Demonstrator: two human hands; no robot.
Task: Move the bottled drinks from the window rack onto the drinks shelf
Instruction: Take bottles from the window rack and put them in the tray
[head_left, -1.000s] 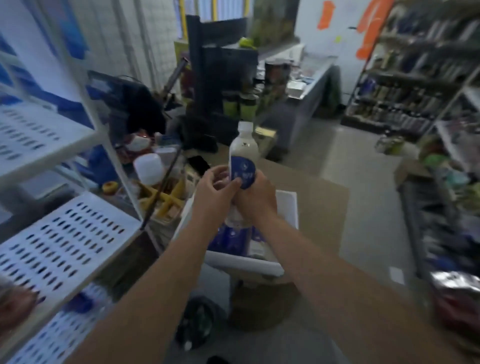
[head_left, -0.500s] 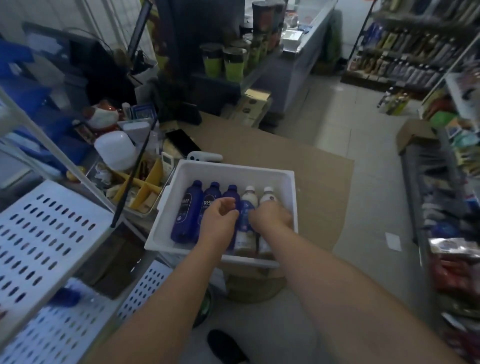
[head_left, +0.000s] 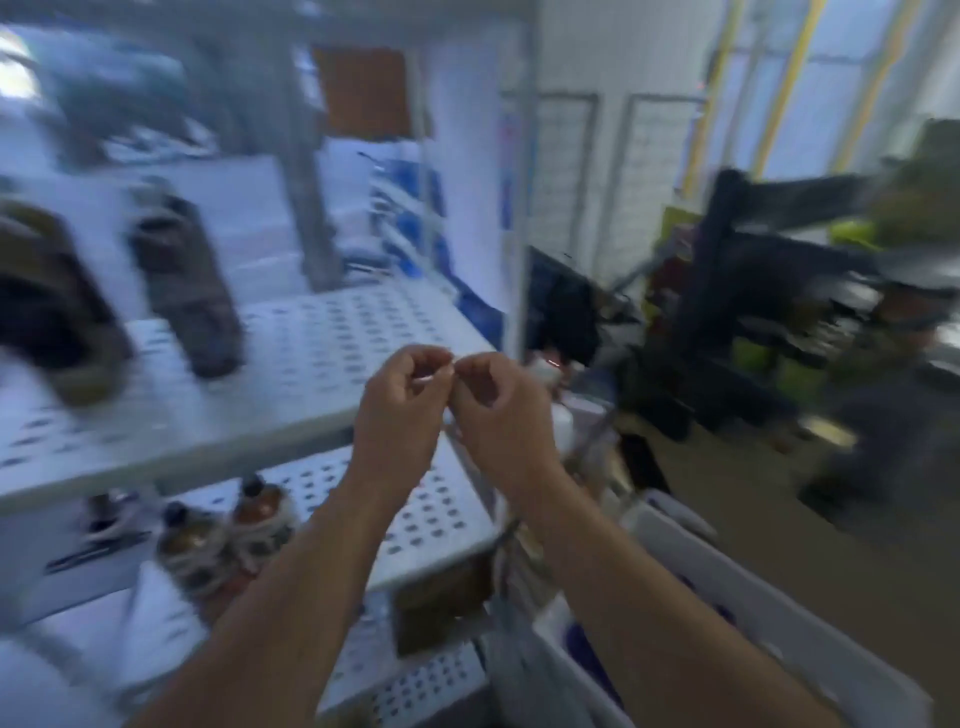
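Observation:
My left hand (head_left: 400, 410) and my right hand (head_left: 498, 410) are raised side by side, fingertips almost touching, fingers curled in. A thin pale sliver shows between them; blur hides what it is. They hover at the front right corner of the white perforated rack shelf (head_left: 322, 353). Two dark bottles (head_left: 187, 280) stand blurred on that shelf, to the left. Brown bottles (head_left: 260, 509) sit on the shelf below. The white bin (head_left: 727, 587) is at the lower right, with a blue bottle (head_left: 582, 639) partly visible inside.
The rack's upright post (head_left: 519, 208) rises just behind my hands. A black stand (head_left: 727, 260) with green items stands to the right. Brown cardboard surface (head_left: 779, 509) lies beyond the bin. The whole view is motion-blurred.
My hands have left the bottles in the white bin and come up together, without a bottle. My view has swung left and up, from the bin to the rack.

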